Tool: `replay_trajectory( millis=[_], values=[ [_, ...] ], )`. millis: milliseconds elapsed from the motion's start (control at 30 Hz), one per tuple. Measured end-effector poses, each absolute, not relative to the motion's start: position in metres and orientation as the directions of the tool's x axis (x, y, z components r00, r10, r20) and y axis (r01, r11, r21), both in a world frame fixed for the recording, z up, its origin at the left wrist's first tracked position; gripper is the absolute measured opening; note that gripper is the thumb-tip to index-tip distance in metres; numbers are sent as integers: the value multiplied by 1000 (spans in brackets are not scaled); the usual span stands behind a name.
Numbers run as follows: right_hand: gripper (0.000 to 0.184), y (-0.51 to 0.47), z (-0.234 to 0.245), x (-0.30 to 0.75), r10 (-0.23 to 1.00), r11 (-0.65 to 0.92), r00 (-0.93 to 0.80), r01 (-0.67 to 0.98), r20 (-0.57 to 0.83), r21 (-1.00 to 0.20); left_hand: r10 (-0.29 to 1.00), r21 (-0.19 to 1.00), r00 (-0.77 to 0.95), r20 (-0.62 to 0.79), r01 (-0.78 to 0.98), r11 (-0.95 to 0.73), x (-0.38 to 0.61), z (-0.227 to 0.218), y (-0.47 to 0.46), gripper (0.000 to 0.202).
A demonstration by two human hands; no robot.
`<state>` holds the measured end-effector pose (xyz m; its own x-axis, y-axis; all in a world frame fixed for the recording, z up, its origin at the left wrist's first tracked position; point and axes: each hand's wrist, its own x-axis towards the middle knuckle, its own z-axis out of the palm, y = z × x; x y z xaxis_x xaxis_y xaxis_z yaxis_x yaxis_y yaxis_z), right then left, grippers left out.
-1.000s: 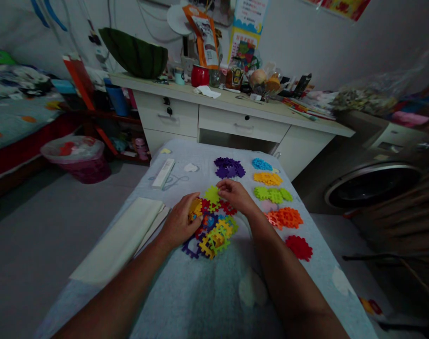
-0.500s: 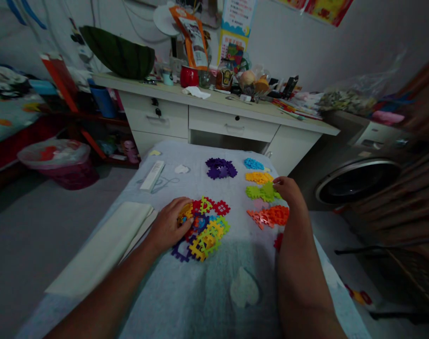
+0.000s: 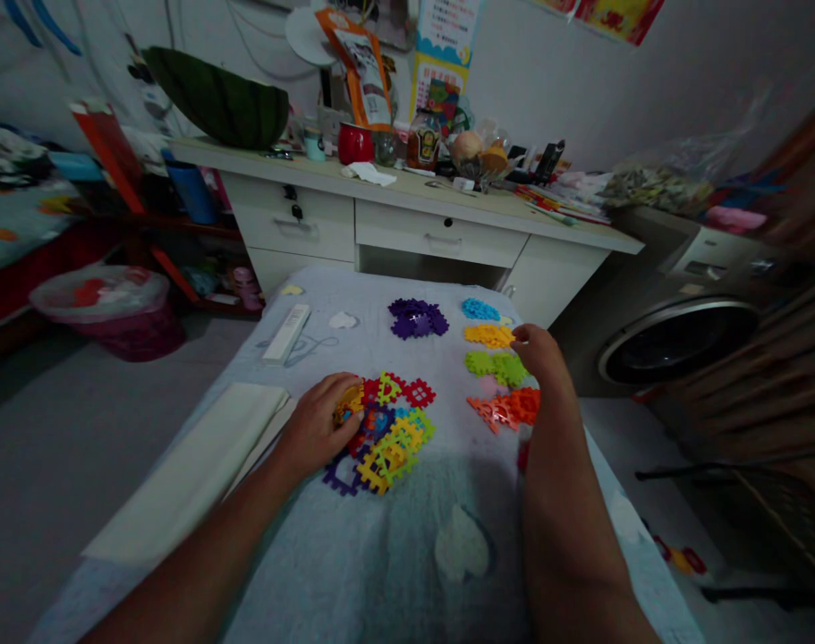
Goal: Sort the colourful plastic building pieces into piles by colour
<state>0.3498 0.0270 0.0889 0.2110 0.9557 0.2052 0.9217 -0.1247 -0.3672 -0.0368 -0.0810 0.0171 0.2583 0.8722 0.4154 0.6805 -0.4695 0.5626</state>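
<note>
My left hand (image 3: 317, 427) lies on the left side of a mixed pile of coloured plastic interlocking pieces (image 3: 390, 438), its fingers curled round a yellow-orange piece (image 3: 348, 404). My right hand (image 3: 542, 360) hovers just right of the green pile (image 3: 493, 365), fingertips near the yellow pile (image 3: 488, 335), fingers loosely bent with nothing seen in them. Sorted piles lie on the pale blue cloth (image 3: 380, 555): purple (image 3: 417, 319), blue (image 3: 479, 309) and orange (image 3: 511, 409). A red pile (image 3: 522, 458) is mostly hidden by my right forearm.
A long white box (image 3: 286, 333) and a folded white sheet (image 3: 192, 465) lie at the table's left. A cluttered white desk with drawers (image 3: 407, 224) stands behind. A washing machine (image 3: 675, 349) is at the right, a pink bin (image 3: 112, 309) on the floor at the left.
My right hand took a green piece from the mixed pile to the green pile and has left it there. My left hand stayed on the mixed pile. The view shifted slightly right.
</note>
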Motion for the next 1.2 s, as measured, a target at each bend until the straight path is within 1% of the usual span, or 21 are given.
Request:
replay_trajectory(
  millis=[67, 133, 200, 300, 367, 400, 533, 567, 633, 733, 833, 900, 1000, 1033, 1133, 1200],
  values=[
    [23, 25, 97, 322, 977, 49, 38, 917, 210, -397, 874, 568, 254, 413, 679, -466, -37, 19, -82, 41],
    [22, 20, 101, 289, 979, 195, -144, 879, 147, -435, 878, 577, 247, 410, 676, -459, -37, 20, -83, 42],
    [22, 14, 101, 256, 947, 310, -312, 837, 72, -451, 884, 588, 232, 405, 674, -446, -37, 20, -83, 41],
    [20, 3, 93, 214, 855, 450, -518, 777, -40, -441, 895, 604, 206, 397, 676, -423, -37, 19, -84, 39],
    [19, -2, 85, 194, 810, 509, -583, 753, -64, -418, 898, 606, 197, 393, 679, -414, -37, 20, -83, 39],
    [23, -4, 80, 187, 799, 528, -599, 742, -56, -412, 898, 605, 193, 395, 681, -413, -37, 20, -83, 39],
    [52, -8, 66, 174, 767, 576, -642, 689, 0, -439, 900, 600, 183, 396, 690, -405, -36, 18, -83, 40],
    [55, -8, 64, 173, 754, 589, -657, 675, 1, -444, 902, 600, 185, 389, 692, -401, -36, 16, -83, 41],
    [54, -9, 61, 171, 727, 615, -687, 653, -3, -443, 910, 599, 189, 369, 700, -388, -36, 14, -83, 43],
    [48, -9, 61, 170, 712, 638, -702, 634, 22, -436, 917, 594, 190, 351, 711, -375, -36, 11, -83, 44],
    [35, -8, 65, 170, 739, 613, -673, 652, 33, -447, 916, 590, 198, 349, 714, -379, -36, 10, -83, 44],
    [26, -4, 71, 175, 767, 575, -641, 667, 28, -474, 917, 590, 204, 344, 713, -380, -36, 10, -82, 44],
    [22, 5, 83, 199, 817, 518, -572, 671, 74, -531, 917, 590, 208, 340, 712, -381, -37, 10, -81, 43],
    [21, 9, 87, 212, 839, 498, -535, 676, 103, -544, 916, 588, 211, 342, 712, -384, -37, 10, -81, 43],
    [19, 20, 98, 264, 924, 378, -340, 748, 174, -545, 911, 582, 218, 350, 711, -394, -38, 9, -80, 44],
    [18, 24, 101, 303, 970, 234, -157, 815, 187, -530, 911, 583, 215, 352, 711, -393, -38, 8, -80, 44]
  ],
)
